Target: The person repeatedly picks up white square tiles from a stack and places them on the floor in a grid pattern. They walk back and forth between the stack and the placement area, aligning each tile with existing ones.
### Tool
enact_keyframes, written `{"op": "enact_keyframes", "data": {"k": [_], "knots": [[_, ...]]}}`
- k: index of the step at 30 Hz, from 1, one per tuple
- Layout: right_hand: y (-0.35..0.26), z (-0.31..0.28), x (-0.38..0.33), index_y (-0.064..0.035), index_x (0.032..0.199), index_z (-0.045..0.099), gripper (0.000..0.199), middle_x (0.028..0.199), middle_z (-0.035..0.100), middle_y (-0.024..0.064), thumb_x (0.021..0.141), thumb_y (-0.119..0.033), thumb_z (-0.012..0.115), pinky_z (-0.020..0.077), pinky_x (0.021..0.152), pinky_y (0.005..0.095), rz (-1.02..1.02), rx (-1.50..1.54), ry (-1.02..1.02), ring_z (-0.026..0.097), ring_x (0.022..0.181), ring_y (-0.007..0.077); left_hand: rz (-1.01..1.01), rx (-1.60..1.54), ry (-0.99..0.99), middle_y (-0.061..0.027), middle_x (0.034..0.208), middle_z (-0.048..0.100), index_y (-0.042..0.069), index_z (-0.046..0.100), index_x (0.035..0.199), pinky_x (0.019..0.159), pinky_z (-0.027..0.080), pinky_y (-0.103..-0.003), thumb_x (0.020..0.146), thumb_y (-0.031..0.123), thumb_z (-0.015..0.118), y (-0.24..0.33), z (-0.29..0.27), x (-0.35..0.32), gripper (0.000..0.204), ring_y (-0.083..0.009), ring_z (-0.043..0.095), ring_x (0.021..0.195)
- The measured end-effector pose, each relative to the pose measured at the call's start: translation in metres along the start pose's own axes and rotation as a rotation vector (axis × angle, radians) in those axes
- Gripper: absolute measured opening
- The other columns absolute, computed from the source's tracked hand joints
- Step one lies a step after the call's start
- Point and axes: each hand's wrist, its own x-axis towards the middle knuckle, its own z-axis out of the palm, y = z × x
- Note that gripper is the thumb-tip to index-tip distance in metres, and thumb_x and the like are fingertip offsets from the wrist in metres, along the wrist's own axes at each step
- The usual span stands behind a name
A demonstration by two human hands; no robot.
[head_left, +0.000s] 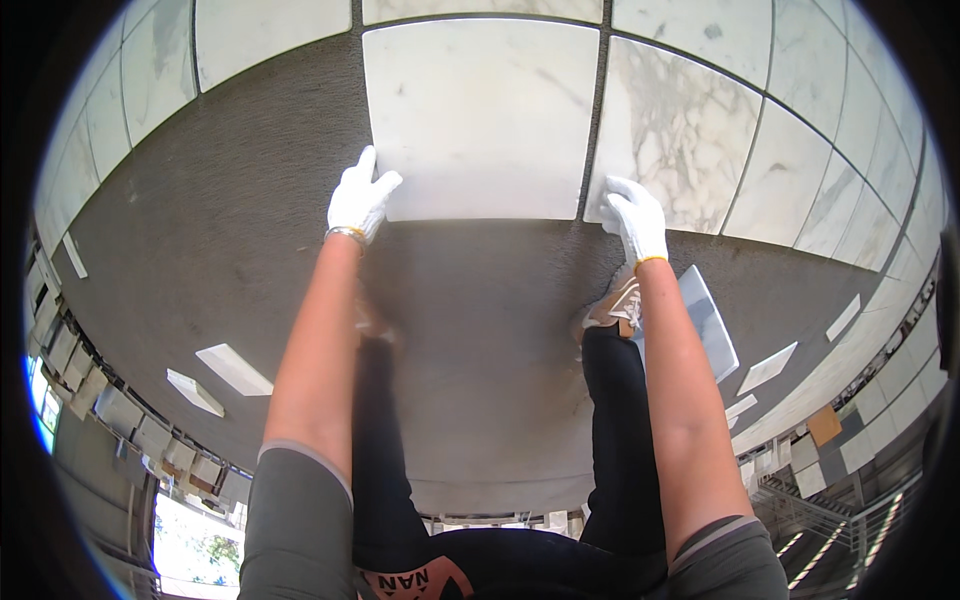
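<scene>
A large pale marble slab lies flat on the dark grey floor in front of me. My left hand, in a white glove, is at its near left corner, with thumb and forefinger spread apart beside the edge. To its right, across a narrow dark gap, lies a strongly veined marble slab. My right hand, also gloved, is over that slab's near left corner with the fingers stretched forward and slightly bent. Neither hand has anything lifted. Contact under the right fingertips is hidden.
More marble slabs lie in rows ahead and to both sides. A white-blue slab rests by my right shoe. Narrow white offcuts lie at left, others at right. Upright sample panels stand at the edges.
</scene>
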Motion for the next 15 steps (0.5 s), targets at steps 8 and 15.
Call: {"op": "enact_keyframes", "data": {"k": [8,15], "knots": [[0.018,0.005,-0.048,-0.0047,0.132,0.065,0.040,0.113,0.070,0.0072,0.093,-0.014,0.064,0.0548,0.073,0.0279,0.283,0.090,-0.134,0.067,0.088,0.0141,-0.019,-0.007,0.020,-0.0274,0.136,0.057,0.009,0.042,0.154,0.105,0.045,-0.043,0.087,0.045,0.067,0.001,0.005,0.000,0.080,-0.0412,0.058,0.124],[0.007,0.043,-0.040,-0.0056,0.136,0.062,0.045,0.129,0.068,0.0106,0.091,-0.015,0.065,0.0528,0.093,0.0338,-0.090,-0.118,0.069,0.066,0.112,0.0223,0.017,-0.227,0.053,-0.0263,0.133,0.062,0.005,0.050,0.147,0.104,0.046,-0.043,0.087,0.044,0.064,-0.010,0.013,0.017,0.073,-0.0403,0.060,0.122]]}}
